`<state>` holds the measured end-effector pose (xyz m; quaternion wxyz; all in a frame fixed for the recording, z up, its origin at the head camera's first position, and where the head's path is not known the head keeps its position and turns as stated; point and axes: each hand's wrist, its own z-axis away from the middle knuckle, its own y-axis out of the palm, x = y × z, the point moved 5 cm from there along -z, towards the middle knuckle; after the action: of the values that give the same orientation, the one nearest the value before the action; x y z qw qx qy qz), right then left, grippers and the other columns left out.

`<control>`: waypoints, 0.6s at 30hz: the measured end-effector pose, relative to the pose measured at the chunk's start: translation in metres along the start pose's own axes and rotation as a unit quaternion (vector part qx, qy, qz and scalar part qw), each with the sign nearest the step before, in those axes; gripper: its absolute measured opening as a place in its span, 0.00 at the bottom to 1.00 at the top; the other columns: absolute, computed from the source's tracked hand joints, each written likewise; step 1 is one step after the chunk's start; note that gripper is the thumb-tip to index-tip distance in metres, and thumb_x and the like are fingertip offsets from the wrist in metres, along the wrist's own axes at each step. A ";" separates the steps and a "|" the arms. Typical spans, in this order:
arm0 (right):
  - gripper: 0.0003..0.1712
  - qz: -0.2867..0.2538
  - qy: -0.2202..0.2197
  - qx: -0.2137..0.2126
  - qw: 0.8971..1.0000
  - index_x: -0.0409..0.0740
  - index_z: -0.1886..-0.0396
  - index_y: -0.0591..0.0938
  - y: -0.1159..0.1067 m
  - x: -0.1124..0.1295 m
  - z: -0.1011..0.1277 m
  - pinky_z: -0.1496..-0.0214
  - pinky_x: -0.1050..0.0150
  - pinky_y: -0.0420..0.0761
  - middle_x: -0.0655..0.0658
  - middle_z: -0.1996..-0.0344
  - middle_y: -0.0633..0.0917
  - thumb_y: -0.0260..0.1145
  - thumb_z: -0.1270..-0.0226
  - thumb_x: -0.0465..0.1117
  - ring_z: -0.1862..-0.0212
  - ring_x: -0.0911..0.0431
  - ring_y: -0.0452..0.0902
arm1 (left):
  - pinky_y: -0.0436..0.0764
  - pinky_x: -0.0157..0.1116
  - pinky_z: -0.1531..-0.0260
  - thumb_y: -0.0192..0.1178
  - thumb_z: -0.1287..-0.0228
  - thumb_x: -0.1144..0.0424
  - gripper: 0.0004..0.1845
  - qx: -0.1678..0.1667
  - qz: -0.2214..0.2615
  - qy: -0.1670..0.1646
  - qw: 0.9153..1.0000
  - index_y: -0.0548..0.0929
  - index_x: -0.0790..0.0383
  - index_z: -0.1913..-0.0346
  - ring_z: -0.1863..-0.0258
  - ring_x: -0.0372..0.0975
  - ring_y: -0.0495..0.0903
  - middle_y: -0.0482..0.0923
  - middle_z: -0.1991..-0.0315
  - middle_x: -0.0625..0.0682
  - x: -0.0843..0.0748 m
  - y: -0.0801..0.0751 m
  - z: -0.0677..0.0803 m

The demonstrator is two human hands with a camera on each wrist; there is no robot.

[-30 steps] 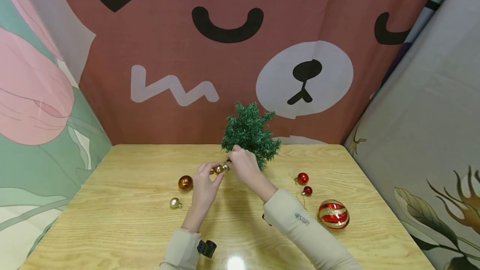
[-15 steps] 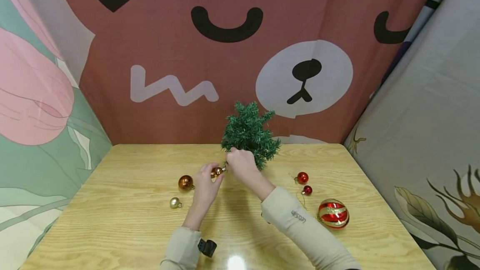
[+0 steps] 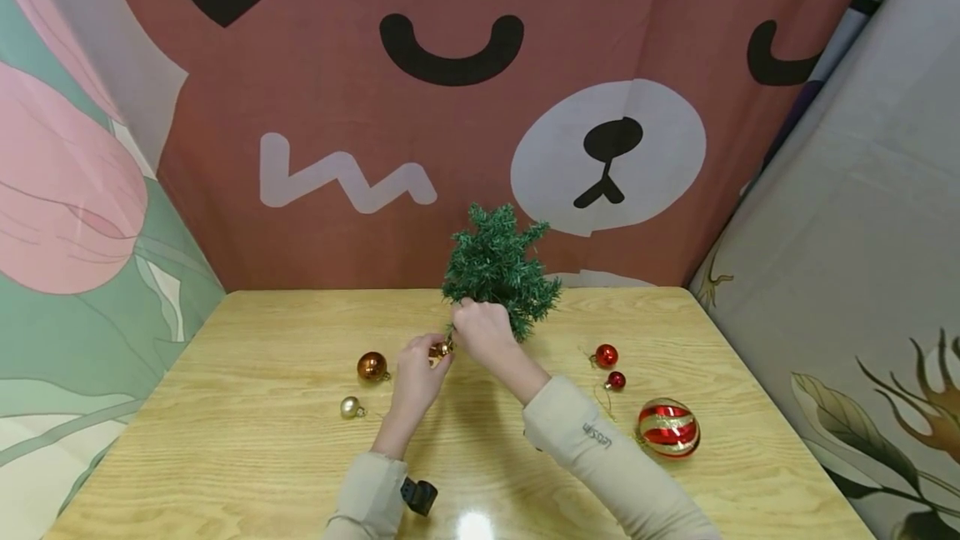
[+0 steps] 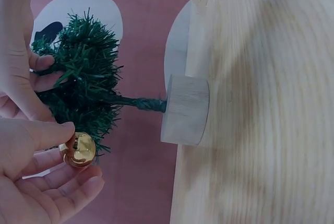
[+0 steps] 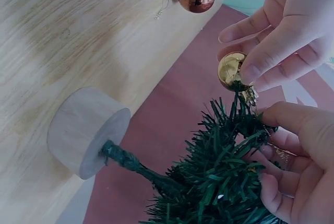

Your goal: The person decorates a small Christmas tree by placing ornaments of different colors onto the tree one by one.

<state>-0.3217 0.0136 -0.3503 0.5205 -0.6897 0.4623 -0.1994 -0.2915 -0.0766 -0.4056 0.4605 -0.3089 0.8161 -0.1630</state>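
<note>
A shiny gold bauble (image 5: 229,70) is pinched between the thumb and fingers of my left hand (image 3: 417,375), at the tip of a lower left branch. The small green Christmas tree (image 3: 498,261) stands on a round pale wooden base (image 4: 185,110). My right hand (image 3: 487,332) pinches that branch near its tip; in the right wrist view its fingers (image 5: 289,122) are among the needles. A bit of gold string (image 5: 282,155) shows by those fingers. In the left wrist view the bauble's cap is mostly hidden.
Left on the wooden table (image 3: 247,440) lie a copper bauble (image 3: 372,367) and a small pale gold bauble (image 3: 350,407). On the right are two small red baubles (image 3: 606,356) and a large red-and-gold striped bauble (image 3: 668,428). A printed curtain (image 3: 337,248) hangs behind.
My left hand, with the gold bauble, has moved slightly down and to the right, closer to the right hand. The right hand has barely shifted and stays at the branch.
</note>
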 end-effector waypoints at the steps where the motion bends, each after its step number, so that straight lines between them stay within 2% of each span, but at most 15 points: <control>1: 0.08 0.000 -0.001 -0.005 1.000 0.47 0.79 0.78 0.000 0.000 0.000 0.91 0.71 0.53 0.51 0.85 0.70 0.66 0.46 0.43 0.91 0.62 0.56 | 0.78 0.37 0.73 0.65 0.52 0.74 0.11 0.002 0.002 -0.002 1.000 0.80 0.72 0.62 0.70 0.46 0.77 0.78 0.68 0.59 0.000 0.001 0.000; 7: 0.09 -0.009 0.005 -0.031 0.999 0.45 0.79 0.77 -0.002 0.000 0.002 0.91 0.71 0.59 0.50 0.84 0.73 0.68 0.48 0.43 0.91 0.62 0.59 | 0.78 0.38 0.71 0.64 0.51 0.73 0.11 0.007 0.005 -0.008 1.000 0.80 0.72 0.62 0.69 0.46 0.77 0.78 0.68 0.59 0.001 0.002 -0.001; 12: 0.12 -0.010 0.012 -0.029 0.999 0.44 0.76 0.78 -0.001 -0.001 0.002 0.90 0.70 0.65 0.49 0.81 0.75 0.70 0.50 0.46 0.89 0.60 0.65 | 0.78 0.39 0.70 0.65 0.53 0.73 0.11 0.005 -0.014 0.002 1.000 0.80 0.72 0.64 0.70 0.47 0.77 0.78 0.69 0.59 -0.001 0.001 -0.003; 18: 0.10 -0.001 0.003 -0.036 0.999 0.45 0.76 0.81 -0.002 0.000 0.003 0.91 0.71 0.62 0.49 0.81 0.76 0.70 0.50 0.46 0.90 0.61 0.62 | 0.78 0.39 0.70 0.65 0.53 0.74 0.12 0.021 -0.016 -0.002 1.000 0.79 0.72 0.63 0.70 0.46 0.77 0.78 0.69 0.59 -0.002 0.002 -0.002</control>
<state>-0.3184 0.0154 -0.3497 0.4940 -0.7078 0.4698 -0.1852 -0.2930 -0.0743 -0.4044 0.4661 -0.3124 0.8065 -0.1865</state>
